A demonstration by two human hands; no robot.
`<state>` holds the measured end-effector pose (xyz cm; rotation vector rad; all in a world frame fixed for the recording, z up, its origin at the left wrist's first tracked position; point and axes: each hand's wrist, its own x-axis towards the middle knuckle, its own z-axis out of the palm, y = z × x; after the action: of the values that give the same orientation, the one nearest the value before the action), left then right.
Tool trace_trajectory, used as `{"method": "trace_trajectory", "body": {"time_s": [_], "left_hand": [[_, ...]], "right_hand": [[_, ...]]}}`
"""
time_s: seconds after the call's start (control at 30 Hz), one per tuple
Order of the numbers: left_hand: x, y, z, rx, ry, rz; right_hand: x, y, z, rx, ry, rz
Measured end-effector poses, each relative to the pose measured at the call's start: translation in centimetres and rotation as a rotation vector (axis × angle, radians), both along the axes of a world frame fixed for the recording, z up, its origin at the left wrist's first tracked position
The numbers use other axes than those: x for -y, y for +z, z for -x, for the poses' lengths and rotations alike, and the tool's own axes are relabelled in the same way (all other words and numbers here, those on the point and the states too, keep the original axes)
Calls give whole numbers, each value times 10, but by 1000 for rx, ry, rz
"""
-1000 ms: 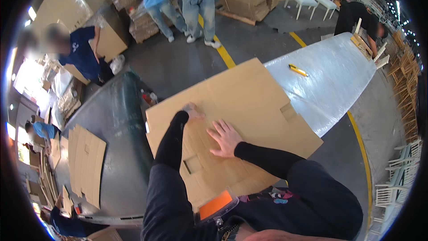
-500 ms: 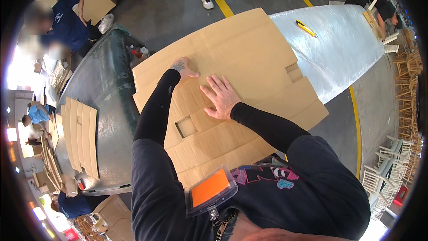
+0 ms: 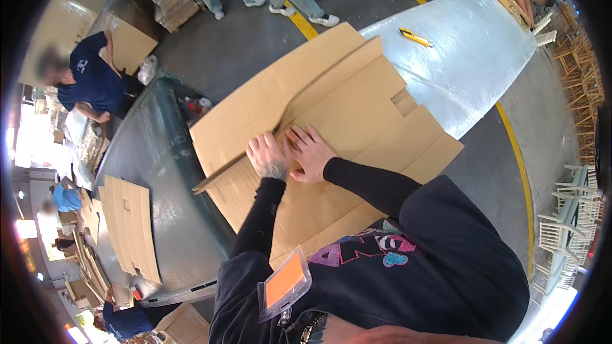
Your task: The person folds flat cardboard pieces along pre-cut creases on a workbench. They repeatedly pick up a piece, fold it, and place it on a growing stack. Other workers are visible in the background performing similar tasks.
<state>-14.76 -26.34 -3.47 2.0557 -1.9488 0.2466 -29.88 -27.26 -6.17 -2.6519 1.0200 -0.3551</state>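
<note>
A large brown cardboard sheet (image 3: 357, 105) lies in front of me on the film-covered table, with a ridge raised along a crease across its middle. My left hand (image 3: 268, 155) is closed over this ridge, fingers curled on its far side. Close beside it, my right hand (image 3: 310, 154) also grips the fold with bent fingers, its thumb toward the left hand. Some of the fingertips are hidden behind the bent board. One cut-out notch (image 3: 403, 102) shows at the sheet's right side.
A yellow utility knife (image 3: 415, 37) rests on the silvery film-wrapped surface (image 3: 459, 70) beyond the sheet. Another cardboard piece (image 3: 131, 229) lies on the dark table (image 3: 185, 216) at left. Co-workers stand at the left and far side. White chairs (image 3: 564, 229) are stacked at right.
Both hands, flat on the sheet before, have come together nearer me and taken hold of the board. Its middle has bent up into a ridge. The view has shifted slightly.
</note>
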Motion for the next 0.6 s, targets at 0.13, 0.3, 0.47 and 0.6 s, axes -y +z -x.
{"method": "trace_trajectory", "body": {"time_s": [0.13, 0.3, 0.47, 0.6], "left_hand": [[-13, -26, 10, 217, -13, 245], [37, 25, -13, -66, -130, -215], [98, 48, -68, -99, -266, -746], [69, 46, -146, 2, -60, -916]], "right_hand": [[5, 1, 3, -47, -7, 15], [11, 0, 10, 26, -29, 128], [-4, 1, -3, 63, 43, 92], [-8, -1, -5, 105, 35, 80]]}}
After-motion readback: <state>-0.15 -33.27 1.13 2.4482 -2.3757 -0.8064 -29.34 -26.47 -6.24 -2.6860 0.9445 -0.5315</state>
